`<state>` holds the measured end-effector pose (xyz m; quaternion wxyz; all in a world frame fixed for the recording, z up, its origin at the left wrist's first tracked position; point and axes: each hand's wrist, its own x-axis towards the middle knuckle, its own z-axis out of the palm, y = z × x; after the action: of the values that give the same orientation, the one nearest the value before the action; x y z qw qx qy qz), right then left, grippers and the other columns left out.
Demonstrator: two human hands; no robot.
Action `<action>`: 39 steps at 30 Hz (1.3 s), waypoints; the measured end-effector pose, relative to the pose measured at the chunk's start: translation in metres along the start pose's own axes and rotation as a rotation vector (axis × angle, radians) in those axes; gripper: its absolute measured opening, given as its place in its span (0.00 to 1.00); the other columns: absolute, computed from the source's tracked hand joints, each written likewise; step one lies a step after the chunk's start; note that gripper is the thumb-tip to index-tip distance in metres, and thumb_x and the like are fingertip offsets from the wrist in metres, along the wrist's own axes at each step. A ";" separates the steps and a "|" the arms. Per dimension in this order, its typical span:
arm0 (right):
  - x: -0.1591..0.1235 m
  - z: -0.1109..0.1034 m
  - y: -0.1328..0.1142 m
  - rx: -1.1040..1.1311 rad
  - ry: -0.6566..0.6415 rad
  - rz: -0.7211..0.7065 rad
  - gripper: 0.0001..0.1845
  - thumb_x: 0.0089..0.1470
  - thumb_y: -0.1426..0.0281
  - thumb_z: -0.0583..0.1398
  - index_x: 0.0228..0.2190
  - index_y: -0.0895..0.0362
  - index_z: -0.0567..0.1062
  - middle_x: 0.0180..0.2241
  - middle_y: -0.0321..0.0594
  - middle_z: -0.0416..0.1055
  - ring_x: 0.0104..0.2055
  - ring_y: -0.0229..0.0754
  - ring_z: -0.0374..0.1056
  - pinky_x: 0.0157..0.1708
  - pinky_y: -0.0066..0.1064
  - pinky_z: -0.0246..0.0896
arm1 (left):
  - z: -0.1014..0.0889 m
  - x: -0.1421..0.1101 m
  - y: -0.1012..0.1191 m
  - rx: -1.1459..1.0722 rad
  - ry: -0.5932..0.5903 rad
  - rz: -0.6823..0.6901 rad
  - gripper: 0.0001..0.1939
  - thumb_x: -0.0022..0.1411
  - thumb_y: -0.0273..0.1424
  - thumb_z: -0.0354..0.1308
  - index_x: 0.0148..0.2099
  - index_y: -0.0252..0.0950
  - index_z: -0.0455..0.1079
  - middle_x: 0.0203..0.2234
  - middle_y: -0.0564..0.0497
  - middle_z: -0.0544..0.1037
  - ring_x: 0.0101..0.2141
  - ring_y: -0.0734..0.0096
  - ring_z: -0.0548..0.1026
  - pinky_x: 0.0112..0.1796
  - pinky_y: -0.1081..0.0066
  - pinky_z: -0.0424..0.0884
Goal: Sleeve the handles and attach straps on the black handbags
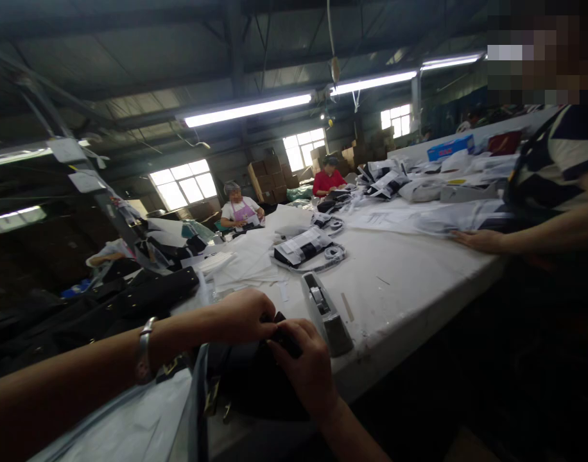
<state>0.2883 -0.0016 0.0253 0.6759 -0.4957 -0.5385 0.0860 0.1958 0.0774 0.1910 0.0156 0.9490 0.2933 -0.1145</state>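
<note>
Black bag (261, 388) lies beneath my left hand (246, 314) and right hand (306, 360), both pinched closed on its dark strap (289, 342). Judged step: strap handling; next move calls for steady fingers.

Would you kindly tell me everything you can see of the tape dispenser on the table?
The tape dispenser is a long grey body, seemingly plastic, lighter at its far end and darker at the near one. A tape roll sits in its far half. It rests on the white tabletop, near the edge, beside the right hand; neither hand holds it.
</note>
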 end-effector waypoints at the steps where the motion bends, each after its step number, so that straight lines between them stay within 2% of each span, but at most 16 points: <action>1: 0.000 0.001 0.001 -0.006 -0.003 -0.008 0.09 0.54 0.68 0.64 0.39 0.52 0.75 0.38 0.39 0.74 0.43 0.46 0.69 0.44 0.35 0.64 | 0.000 0.000 0.002 0.007 0.001 0.007 0.13 0.55 0.37 0.55 0.28 0.37 0.78 0.17 0.54 0.74 0.20 0.74 0.62 0.22 0.73 0.52; 4: 0.001 0.003 0.002 -0.015 -0.005 -0.005 0.10 0.54 0.70 0.65 0.39 0.53 0.75 0.38 0.39 0.73 0.43 0.46 0.68 0.44 0.35 0.64 | 0.001 0.004 0.002 0.000 -0.021 -0.001 0.13 0.55 0.38 0.55 0.28 0.37 0.78 0.17 0.54 0.74 0.20 0.74 0.62 0.22 0.73 0.52; 9: 0.006 0.002 0.005 0.012 -0.044 0.089 0.10 0.53 0.70 0.66 0.38 0.53 0.74 0.37 0.39 0.72 0.43 0.46 0.68 0.44 0.35 0.64 | 0.006 0.012 -0.013 -0.039 -0.041 -0.039 0.15 0.56 0.39 0.54 0.30 0.35 0.78 0.20 0.53 0.75 0.23 0.73 0.65 0.24 0.74 0.56; 14: 0.005 0.004 0.006 0.010 -0.035 0.124 0.11 0.51 0.70 0.67 0.38 0.53 0.75 0.38 0.39 0.73 0.43 0.46 0.69 0.44 0.35 0.64 | 0.012 0.012 -0.023 -0.095 -0.071 -0.052 0.18 0.57 0.41 0.53 0.31 0.34 0.78 0.19 0.54 0.73 0.23 0.73 0.65 0.25 0.75 0.57; 19: 0.004 0.004 0.006 0.026 -0.024 0.079 0.09 0.52 0.66 0.66 0.36 0.53 0.75 0.36 0.39 0.73 0.42 0.46 0.69 0.44 0.35 0.63 | 0.008 0.017 -0.020 -0.126 -0.078 -0.028 0.16 0.56 0.41 0.54 0.29 0.34 0.77 0.18 0.55 0.71 0.23 0.74 0.64 0.25 0.74 0.56; 22: 0.005 0.002 0.006 0.051 -0.005 0.087 0.08 0.53 0.67 0.65 0.36 0.54 0.75 0.36 0.39 0.73 0.42 0.45 0.69 0.43 0.34 0.64 | 0.006 0.022 -0.020 -0.162 -0.116 -0.012 0.16 0.55 0.41 0.55 0.27 0.34 0.76 0.16 0.57 0.67 0.22 0.75 0.61 0.24 0.75 0.56; 26: 0.006 0.002 0.007 0.047 -0.043 0.081 0.10 0.51 0.66 0.67 0.36 0.54 0.75 0.36 0.39 0.73 0.41 0.46 0.69 0.43 0.34 0.64 | 0.009 0.024 -0.023 -0.208 -0.166 0.001 0.17 0.56 0.42 0.54 0.29 0.34 0.76 0.17 0.58 0.66 0.21 0.75 0.61 0.23 0.75 0.55; 31: 0.008 0.004 0.011 0.057 -0.049 0.105 0.10 0.50 0.66 0.68 0.35 0.54 0.76 0.35 0.39 0.73 0.41 0.45 0.69 0.43 0.34 0.64 | 0.011 0.024 -0.023 -0.194 -0.151 0.000 0.16 0.56 0.40 0.55 0.26 0.34 0.74 0.16 0.58 0.65 0.21 0.75 0.61 0.24 0.74 0.54; 34: 0.010 0.002 0.012 0.052 -0.072 0.107 0.13 0.48 0.66 0.69 0.37 0.54 0.76 0.36 0.39 0.73 0.43 0.46 0.69 0.45 0.35 0.64 | 0.011 0.023 -0.026 -0.197 -0.144 -0.003 0.17 0.57 0.42 0.54 0.27 0.34 0.74 0.17 0.57 0.66 0.23 0.74 0.62 0.25 0.74 0.55; 39: 0.010 -0.001 0.010 0.056 -0.136 0.103 0.14 0.51 0.70 0.67 0.42 0.50 0.77 0.40 0.38 0.74 0.46 0.45 0.69 0.48 0.34 0.64 | 0.016 0.017 -0.037 -0.233 -0.165 -0.038 0.22 0.59 0.47 0.52 0.30 0.34 0.75 0.20 0.56 0.70 0.25 0.72 0.65 0.27 0.74 0.58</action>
<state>0.2973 0.0095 0.0245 0.6462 -0.4966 -0.5544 0.1690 0.1856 0.1160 0.1726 0.1474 0.9225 0.3200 -0.1577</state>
